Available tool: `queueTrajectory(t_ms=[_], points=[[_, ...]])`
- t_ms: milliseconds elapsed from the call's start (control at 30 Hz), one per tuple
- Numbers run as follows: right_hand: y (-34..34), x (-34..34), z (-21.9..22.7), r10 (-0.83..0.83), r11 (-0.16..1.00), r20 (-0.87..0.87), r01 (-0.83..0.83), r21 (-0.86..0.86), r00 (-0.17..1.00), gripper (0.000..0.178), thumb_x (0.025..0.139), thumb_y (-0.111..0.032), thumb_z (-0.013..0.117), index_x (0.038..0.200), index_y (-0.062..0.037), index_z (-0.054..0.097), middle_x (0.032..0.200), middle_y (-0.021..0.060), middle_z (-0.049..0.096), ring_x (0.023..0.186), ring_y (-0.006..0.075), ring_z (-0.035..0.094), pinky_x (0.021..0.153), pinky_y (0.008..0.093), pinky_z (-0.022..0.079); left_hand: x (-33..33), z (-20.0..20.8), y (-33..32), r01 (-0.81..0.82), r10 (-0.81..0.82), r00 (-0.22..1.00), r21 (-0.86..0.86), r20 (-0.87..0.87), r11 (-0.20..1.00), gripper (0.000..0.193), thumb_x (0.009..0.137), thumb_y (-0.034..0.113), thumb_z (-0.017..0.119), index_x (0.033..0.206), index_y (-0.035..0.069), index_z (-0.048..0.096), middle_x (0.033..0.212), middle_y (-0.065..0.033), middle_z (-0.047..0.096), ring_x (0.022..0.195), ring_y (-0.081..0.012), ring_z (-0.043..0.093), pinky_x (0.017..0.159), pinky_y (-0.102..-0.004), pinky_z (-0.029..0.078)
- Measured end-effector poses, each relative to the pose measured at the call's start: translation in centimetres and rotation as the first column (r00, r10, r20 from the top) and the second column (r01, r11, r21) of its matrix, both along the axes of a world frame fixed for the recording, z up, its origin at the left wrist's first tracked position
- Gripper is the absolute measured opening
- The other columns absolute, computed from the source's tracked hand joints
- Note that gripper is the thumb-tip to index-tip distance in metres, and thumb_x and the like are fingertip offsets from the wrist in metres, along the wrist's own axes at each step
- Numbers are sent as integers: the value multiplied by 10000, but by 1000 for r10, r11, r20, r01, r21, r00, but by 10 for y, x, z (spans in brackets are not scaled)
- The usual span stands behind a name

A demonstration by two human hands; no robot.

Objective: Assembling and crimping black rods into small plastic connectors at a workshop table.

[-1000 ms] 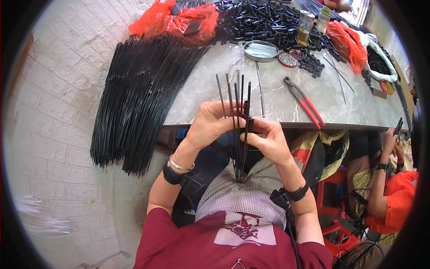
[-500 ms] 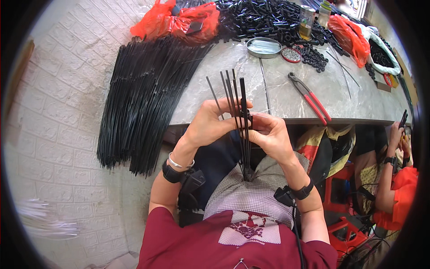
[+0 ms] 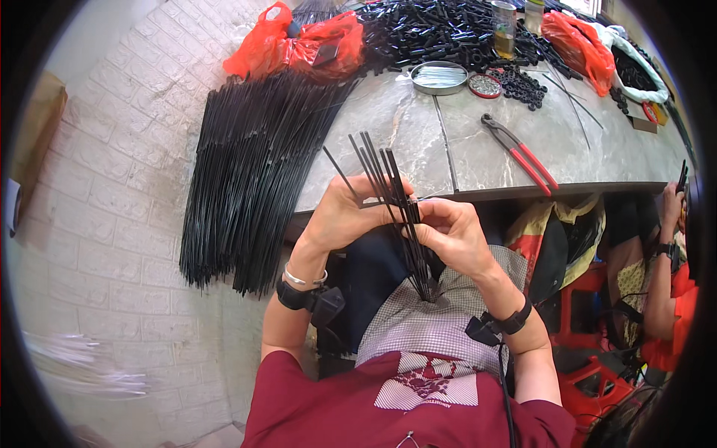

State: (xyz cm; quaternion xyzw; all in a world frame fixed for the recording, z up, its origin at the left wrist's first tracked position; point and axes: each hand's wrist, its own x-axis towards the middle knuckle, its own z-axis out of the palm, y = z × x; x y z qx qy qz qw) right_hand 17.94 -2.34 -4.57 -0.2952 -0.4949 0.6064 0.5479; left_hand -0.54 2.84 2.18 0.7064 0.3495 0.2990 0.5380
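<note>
Above my lap I hold a small bundle of thin black rods (image 3: 413,257), fanned apart at the top and drawn together at the lower end against my checked garment. My left hand (image 3: 345,215) is closed round the rods, thumb in front and fingers behind; one rod leans away to the left of the others. Closed in a pinch, my right hand (image 3: 457,237) meets the bundle from the right, just below the left fingertips. A small dark part sits among the rods there; whatever the right fingertips grip is too small to make out.
Long black rods (image 3: 246,187) overhang the table (image 3: 388,112) at left. Red-handled pincers (image 3: 523,155), a round tin of thin pale pins (image 3: 439,78), small black rings (image 3: 523,88) and piled black tubes (image 3: 433,33) lie on it. A co-worker's hand (image 3: 672,205) is at far right.
The bundle now tilts more to the left at its top, and the thick black piece that stood upright among the rods has come down or turned. Both hands stay at the bundle.
</note>
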Motion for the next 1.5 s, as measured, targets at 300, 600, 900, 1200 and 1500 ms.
queueTrajectory(t_ms=[300, 600, 900, 1200, 1500], points=[[0, -10, 4, -77, 997, 87, 79, -17, 993, 133, 860, -12, 648, 961, 75, 649, 827, 19, 657, 772, 53, 608, 693, 203, 503, -1, -8, 7, -17, 15, 999, 39, 44, 999, 201, 770, -24, 727, 964, -37, 674, 898, -59, 691, 837, -118, 647, 758, -253, 527], [21, -5, -7, 93, 994, -60, -96, -59, 994, 143, 854, -5, 641, 968, 81, 650, 847, 34, 669, 770, 59, 616, 685, 208, 503, -9, -13, 20, 29, -19, 989, -67, 143, 997, 246, 743, -40, 748, 970, -55, 655, 895, -101, 690, 853, -162, 667, 773, -293, 559], [21, -18, 1, -91, 995, 114, 94, -25, 989, 145, 860, -11, 628, 970, 84, 645, 825, 45, 670, 736, 62, 617, 649, 205, 502, -11, -16, 26, -39, 43, 993, -36, 106, 999, 250, 740, -49, 736, 979, -41, 667, 930, -76, 690, 875, -143, 650, 799, -279, 526], [24, -25, -4, -17, 999, 47, 20, -48, 999, 153, 861, -15, 633, 980, 78, 653, 825, 44, 670, 745, 65, 617, 662, 210, 503, -26, -21, 17, -110, 108, 987, 11, 121, 994, 228, 746, -51, 730, 966, -42, 671, 907, -74, 687, 843, -135, 651, 761, -265, 530], [22, -37, -3, -8, 1000, 51, 9, -27, 999, 149, 824, -42, 693, 927, 64, 670, 826, 41, 669, 748, 72, 617, 664, 219, 504, -34, -16, 7, -69, 70, 987, -14, 144, 998, 234, 762, -25, 727, 987, -40, 668, 924, -74, 687, 853, -133, 647, 777, -269, 529]])
